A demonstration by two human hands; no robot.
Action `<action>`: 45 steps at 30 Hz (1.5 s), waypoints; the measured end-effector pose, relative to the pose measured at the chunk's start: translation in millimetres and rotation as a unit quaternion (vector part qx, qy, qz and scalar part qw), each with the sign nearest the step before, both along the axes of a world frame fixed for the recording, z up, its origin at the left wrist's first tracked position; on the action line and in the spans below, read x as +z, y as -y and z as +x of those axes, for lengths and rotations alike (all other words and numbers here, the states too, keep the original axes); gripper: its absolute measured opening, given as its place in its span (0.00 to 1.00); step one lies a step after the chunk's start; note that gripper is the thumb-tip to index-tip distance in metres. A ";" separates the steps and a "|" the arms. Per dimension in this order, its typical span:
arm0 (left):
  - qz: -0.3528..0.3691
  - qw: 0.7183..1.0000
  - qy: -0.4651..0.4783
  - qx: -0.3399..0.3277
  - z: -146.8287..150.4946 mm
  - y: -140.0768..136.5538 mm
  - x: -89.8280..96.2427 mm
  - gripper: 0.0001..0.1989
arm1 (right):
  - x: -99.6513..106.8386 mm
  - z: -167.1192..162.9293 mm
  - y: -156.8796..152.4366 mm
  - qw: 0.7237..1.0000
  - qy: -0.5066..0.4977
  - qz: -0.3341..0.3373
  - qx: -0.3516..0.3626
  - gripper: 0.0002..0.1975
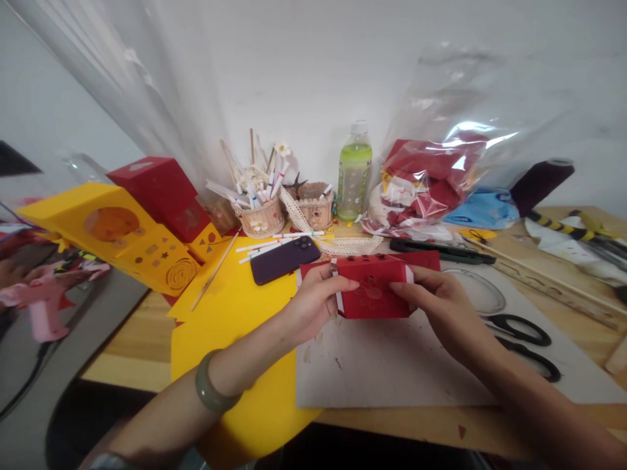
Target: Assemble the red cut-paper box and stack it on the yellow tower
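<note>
A folded red paper box (375, 297), with white side flaps and a cut flower pattern on its front, is held up over a white sheet (362, 372). My left hand (318, 300) grips its left end, thumb on the front face. At the right end my right hand (434, 297) pinches it the same way, thumb near the pattern. Behind the box a flat piece of red paper (431, 260) shows at both sides. Black-handled scissors (526, 329) lie right of my right hand, their blades partly hidden. A dark phone (284, 261) rests beyond my left hand.
Yellow card (225, 352) covers the left side. Yellow (127, 235) and red (161, 196) paper boxes stand back left, near a pink glue gun (44, 303). Marker cups (259, 219), a green drink bottle (355, 173) and a plastic bag (426, 183) line the wall. A black cutter (441, 251) lies behind.
</note>
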State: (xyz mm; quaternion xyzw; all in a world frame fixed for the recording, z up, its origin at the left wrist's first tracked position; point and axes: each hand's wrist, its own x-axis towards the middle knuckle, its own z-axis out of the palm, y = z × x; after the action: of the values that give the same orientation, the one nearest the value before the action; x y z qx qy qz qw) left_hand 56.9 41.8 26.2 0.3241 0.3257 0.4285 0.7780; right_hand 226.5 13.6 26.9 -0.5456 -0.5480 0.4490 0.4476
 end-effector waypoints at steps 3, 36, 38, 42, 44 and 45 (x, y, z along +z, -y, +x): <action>0.000 1.000 -0.003 0.000 0.0 0.3 -0.9 0.11 | 2.3 -1.6 0.6 1.000 0.001 -0.005 -0.002 0.14; -0.045 0.997 0.050 -0.036 -3.9 -0.9 -1.3 0.14 | -0.5 0.7 -0.5 0.998 0.024 0.056 -0.032 0.14; -0.045 0.997 0.056 -0.040 -4.0 -0.8 -0.8 0.14 | -3.0 0.7 2.6 0.979 0.089 0.153 -0.098 0.10; -0.034 0.997 0.064 -0.041 -3.8 -0.1 -0.3 0.13 | -8.3 0.3 6.6 0.865 0.270 0.390 -0.161 0.03; -0.023 0.997 0.069 -0.039 -3.7 0.3 -0.5 0.13 | -9.2 -1.5 6.8 0.811 0.336 0.455 -0.154 0.08; -0.018 0.996 0.072 -0.041 -3.7 0.4 -0.7 0.14 | -9.3 -2.8 6.8 0.792 0.359 0.470 -0.151 0.10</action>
State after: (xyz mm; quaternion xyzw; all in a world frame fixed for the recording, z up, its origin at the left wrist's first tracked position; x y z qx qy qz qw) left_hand 53.2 41.4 25.6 0.2909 0.2627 0.4125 0.8223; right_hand 223.7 6.8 17.5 -0.4659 -0.7235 -0.1652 0.4818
